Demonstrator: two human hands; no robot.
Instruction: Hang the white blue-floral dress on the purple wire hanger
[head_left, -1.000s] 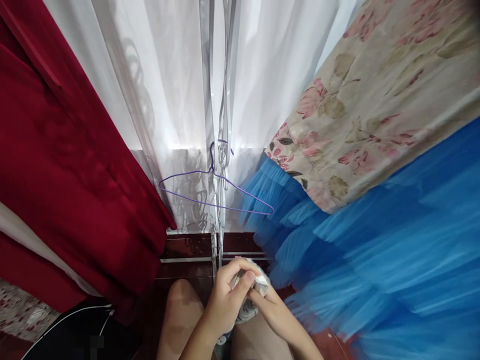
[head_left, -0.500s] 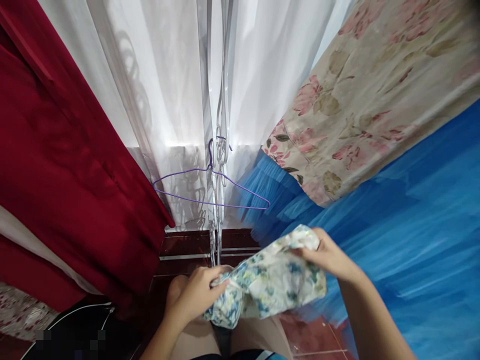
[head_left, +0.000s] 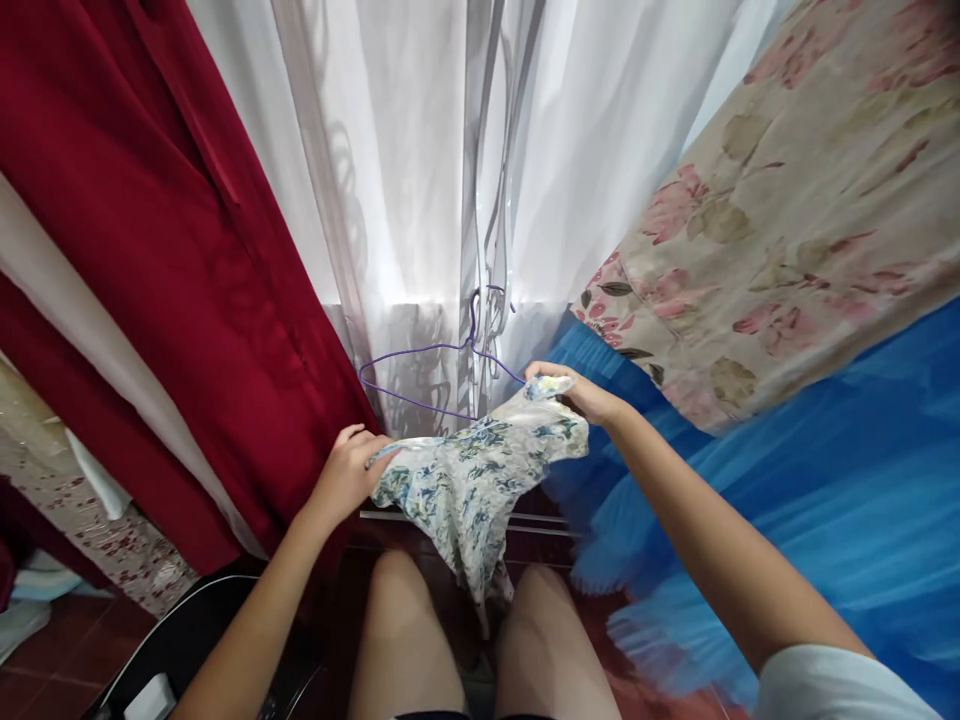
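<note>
A white garment with a blue and green floral print (head_left: 480,465) is stretched between my two hands above my knees, its lower part hanging in folds. My left hand (head_left: 356,465) pinches its left upper edge. At the right upper corner my right hand (head_left: 574,390) grips the cloth, right beside the end of a purple hanger (head_left: 416,352). The hanger dangles by its hook from a white hanging strip. Its right end is hidden behind the garment and my fingers, so I cannot tell whether it is inside the cloth.
White hanging strips (head_left: 487,200) run down in front of a white curtain (head_left: 405,150). Red fabric (head_left: 247,300) hangs at the left; floral fabric (head_left: 750,240) and blue tulle (head_left: 825,480) hang at the right. A black bag-like object (head_left: 210,625) sits low at the left.
The garment went from bunched above my lap to raised and spread wide. Both hands moved up and apart, the right one reaching the hanger's end.
</note>
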